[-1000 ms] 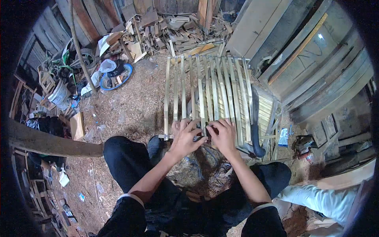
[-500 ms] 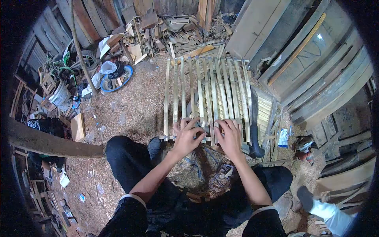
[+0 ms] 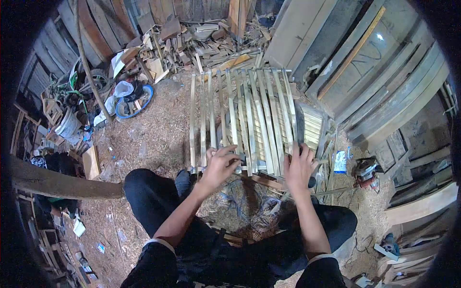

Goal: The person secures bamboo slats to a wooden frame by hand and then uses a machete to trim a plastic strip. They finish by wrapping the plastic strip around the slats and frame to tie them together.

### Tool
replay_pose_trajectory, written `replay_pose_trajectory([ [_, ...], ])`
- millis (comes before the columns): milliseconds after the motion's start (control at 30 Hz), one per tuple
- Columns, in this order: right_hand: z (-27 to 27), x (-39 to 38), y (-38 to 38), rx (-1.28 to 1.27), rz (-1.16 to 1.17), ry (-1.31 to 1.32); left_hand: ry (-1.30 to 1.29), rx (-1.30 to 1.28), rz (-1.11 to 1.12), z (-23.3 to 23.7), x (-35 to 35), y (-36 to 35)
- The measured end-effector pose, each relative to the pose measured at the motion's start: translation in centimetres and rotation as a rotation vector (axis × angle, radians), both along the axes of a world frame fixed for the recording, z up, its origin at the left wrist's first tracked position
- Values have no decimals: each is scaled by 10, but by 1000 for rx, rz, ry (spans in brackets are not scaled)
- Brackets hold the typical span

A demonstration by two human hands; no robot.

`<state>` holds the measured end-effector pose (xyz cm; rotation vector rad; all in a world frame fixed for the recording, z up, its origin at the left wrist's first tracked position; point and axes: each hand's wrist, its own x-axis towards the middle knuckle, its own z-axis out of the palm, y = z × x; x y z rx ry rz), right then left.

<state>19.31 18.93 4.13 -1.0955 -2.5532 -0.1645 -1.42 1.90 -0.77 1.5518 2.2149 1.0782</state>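
A rack of several thin wooden slats [image 3: 232, 122], joined along the far and near ends, lies on the ground before my knees. My left hand [image 3: 220, 167] is over the near ends of the left and middle slats, its fingers apart and bent. At the right edge of the rack is my right hand [image 3: 299, 168], its fingers bent down over the last slats and the dark handle beside them; what the fingertips hold, if anything, is hidden. A slatted wooden panel [image 3: 313, 128] lies under the rack's right side.
A wood scrap pile [image 3: 192, 45] lies against the back wall. A blue basin [image 3: 150, 98] and a white bucket [image 3: 70, 126] stand at the left. A thick beam [image 3: 67, 180] juts in from the left. Large boards [image 3: 355, 57] lean at the right.
My right hand has moved right, from the middle slats to the rack's right edge. My left hand has shifted slightly left. The person's leg at the lower right has gone from view.
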Motion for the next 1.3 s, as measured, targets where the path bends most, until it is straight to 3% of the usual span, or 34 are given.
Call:
replay_pose_trajectory([
  [67, 2, 7, 7, -272, -147, 41, -6, 31, 1, -8, -5, 2],
  [200, -9, 18, 18, -469, -203, 108, -67, 25, -29, -2, -10, 8],
  [367, -9, 28, 20, -435, -130, 112, -41, 77, 6, 0, -22, 7],
  [467, -3, 33, 14, -361, -147, 249, 27, 45, -10, -6, -25, -1],
  [600, 12, 38, 1, -430, -196, 269, 23, 14, -54, 15, -22, -13],
  [800, 6, 46, -4, -270, 106, 370, 290, -50, -244, 21, -18, -10],
  [900, 17, 45, -1, -330, 138, 269, 208, -27, -213, 24, -22, -8],
  [1100, 42, 44, 23, -218, 287, 112, -129, -71, -184, 8, -30, 3],
  [1300, 7, 29, 10, -336, 186, 257, -22, -54, -161, 0, -27, 3],
])
